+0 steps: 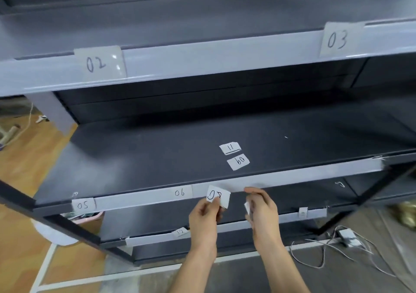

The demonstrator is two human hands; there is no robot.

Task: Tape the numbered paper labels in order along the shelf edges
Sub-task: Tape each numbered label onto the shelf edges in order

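Order risk: the paper label [218, 198] in my left hand [203, 214] has smudgy writing, a 0 and then a digit I cannot read for sure; if it is not the one that follows 06 [180, 193], the row goes wrong
Tilt risk: I hold it at a slant and only by its lower corner, so it could go onto the shelf edge [292, 177] crooked or upside down
Grip risk: a thin slip pinched this lightly could slide out and drop
Tape risk: the white scrap [247, 207] in my right hand [262, 205] may curl or stick to my fingers before it reaches the paper; whether it is tape I cannot tell
Look of the label: small white rectangle, black handwritten figures, flat, slightly blurred
Where it is: lower middle of the frame, in front of the grey shelf edge, just right of 06, with 05 [82, 205] further left
Spare labels: 11 [230, 148] and 09 [238, 161] lie loose on the shelf top, above my hands in the frame
Left hand: thumb and fingers pinching the label
Right hand: fingers curled round the scrap, fingertips near the shelf edge
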